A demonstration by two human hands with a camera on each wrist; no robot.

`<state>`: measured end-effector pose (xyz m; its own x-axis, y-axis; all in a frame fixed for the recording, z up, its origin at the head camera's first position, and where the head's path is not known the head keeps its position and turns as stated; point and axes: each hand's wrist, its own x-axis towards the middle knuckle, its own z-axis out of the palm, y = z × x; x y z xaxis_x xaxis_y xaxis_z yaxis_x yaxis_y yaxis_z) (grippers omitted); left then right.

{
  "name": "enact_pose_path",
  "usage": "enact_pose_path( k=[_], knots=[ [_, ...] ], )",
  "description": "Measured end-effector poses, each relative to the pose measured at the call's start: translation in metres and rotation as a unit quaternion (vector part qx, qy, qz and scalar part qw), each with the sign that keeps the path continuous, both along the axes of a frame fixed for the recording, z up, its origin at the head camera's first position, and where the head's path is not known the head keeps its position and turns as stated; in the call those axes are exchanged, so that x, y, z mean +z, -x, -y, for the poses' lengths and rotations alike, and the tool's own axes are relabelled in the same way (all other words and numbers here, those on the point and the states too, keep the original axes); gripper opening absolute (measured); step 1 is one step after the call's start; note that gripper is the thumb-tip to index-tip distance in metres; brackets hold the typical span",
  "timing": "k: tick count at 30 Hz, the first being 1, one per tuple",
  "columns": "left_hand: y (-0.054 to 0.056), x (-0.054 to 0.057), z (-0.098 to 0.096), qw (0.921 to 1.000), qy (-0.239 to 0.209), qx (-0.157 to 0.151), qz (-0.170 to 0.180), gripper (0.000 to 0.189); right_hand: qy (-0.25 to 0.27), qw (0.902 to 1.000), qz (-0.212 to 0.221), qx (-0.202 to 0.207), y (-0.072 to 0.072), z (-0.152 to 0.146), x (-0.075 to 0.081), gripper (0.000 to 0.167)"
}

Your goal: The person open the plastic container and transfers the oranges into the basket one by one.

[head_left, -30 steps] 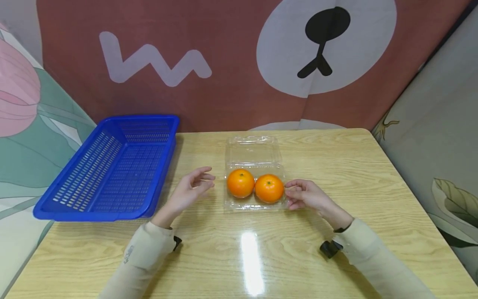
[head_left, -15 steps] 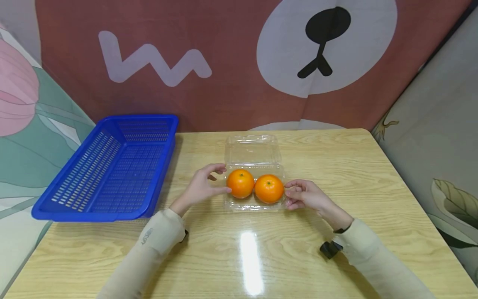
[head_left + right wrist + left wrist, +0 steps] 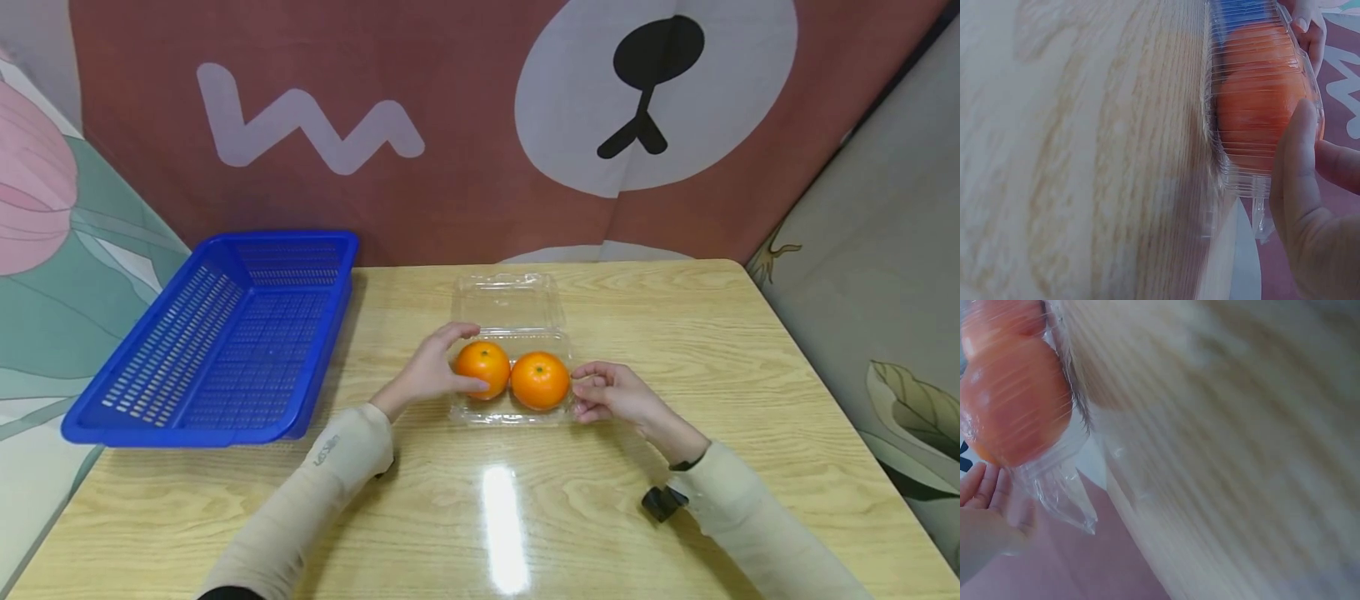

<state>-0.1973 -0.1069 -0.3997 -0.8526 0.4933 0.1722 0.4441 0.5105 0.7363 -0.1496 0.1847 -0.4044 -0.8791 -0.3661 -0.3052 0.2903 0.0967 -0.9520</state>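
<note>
Two oranges sit side by side in a clear plastic clamshell box (image 3: 517,416), its lid (image 3: 506,302) folded back behind it. My left hand (image 3: 431,362) reaches over the left orange (image 3: 482,364), thumb across its near side and fingers spread beyond its far side. In the left wrist view, the fingers of the left hand (image 3: 988,512) extend up to an orange (image 3: 1019,403). At the box's right end my right hand (image 3: 611,390), beside the right orange (image 3: 540,381), holds the edge. Thumb and finger of that right hand (image 3: 1310,206) meet the ribbed wall in the right wrist view.
To the left stands a blue perforated plastic basket (image 3: 262,350) with nothing in it. The wooden table (image 3: 675,317) carries everything and ends at a brown cloth backdrop (image 3: 465,200). A bright light reflection (image 3: 504,525) lies on the near tabletop.
My left hand has moved right, from beside the box to over the left orange, with thumb and fingers spread apart. The right hand, box and oranges have stayed in place.
</note>
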Motion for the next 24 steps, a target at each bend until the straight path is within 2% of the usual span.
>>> enact_pose_path(
  k=[5, 12, 17, 24],
  knots=[
    [-0.0022, 0.0006, -0.0044, 0.9993, 0.036, 0.005, 0.006, 0.081, -0.004, 1.0000, -0.001, -0.001, -0.0012, 0.0009, 0.0015, 0.033],
    [-0.0028, -0.0015, -0.0073, 0.9969, 0.079, -0.003, -0.009, 0.083, -0.008, 1.0000, -0.001, -0.005, -0.0019, 0.0012, 0.0013, 0.034],
    [-0.0027, -0.0029, -0.0085, 0.9955, 0.091, -0.012, -0.022, 0.082, -0.009, 0.9999, -0.003, -0.004, -0.0026, 0.0015, 0.0025, 0.034],
    [-0.0031, -0.0031, -0.0093, 0.9940, 0.106, -0.008, -0.026, 0.078, -0.005, 1.0000, -0.008, -0.002, -0.0021, 0.0015, 0.0019, 0.033]
  ],
)
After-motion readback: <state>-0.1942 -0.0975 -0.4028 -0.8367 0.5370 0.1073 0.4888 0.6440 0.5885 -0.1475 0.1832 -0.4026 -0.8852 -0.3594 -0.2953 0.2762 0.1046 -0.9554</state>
